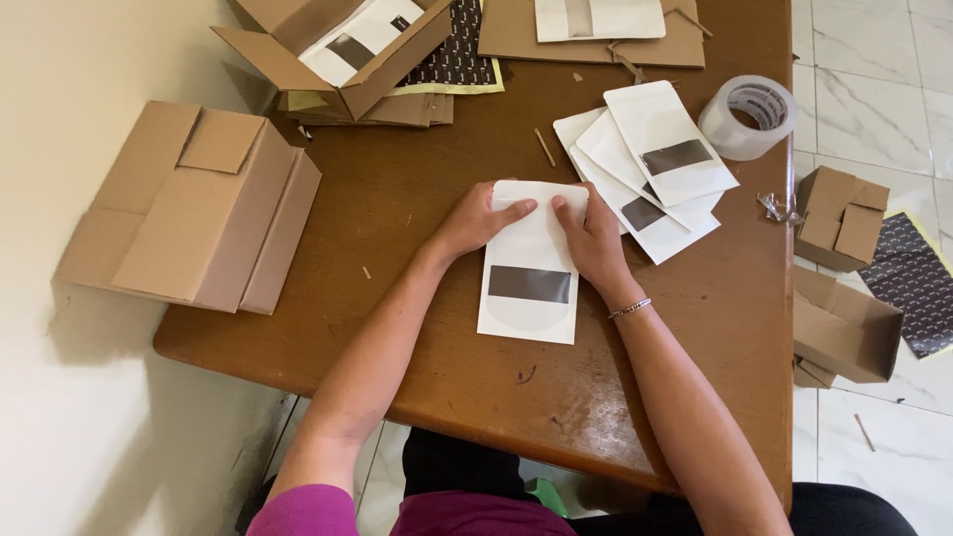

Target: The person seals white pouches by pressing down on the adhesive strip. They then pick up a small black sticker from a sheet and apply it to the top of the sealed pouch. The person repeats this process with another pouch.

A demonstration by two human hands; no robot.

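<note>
I see a brown wooden table (417, 199) with a flat cardboard box (199, 208) overhanging its left edge. At centre lies a white paper pouch with a dark rectangular window (529, 288); my left hand (476, 220) and right hand (591, 238) pinch its top edge, seemingly folding it. Similar fanned white pouches (655, 164) and a clear tape roll (749, 117) sit right.

A single view comes from the camera on the person's head. It looks steeply down, almost straight onto the brown desk (417, 199), from close above, near enough that both forearms run up from the bottom edge. The desk fills the middle of the picture; a pale wall lies along the left, tiled floor (874, 60) along the right.
</note>
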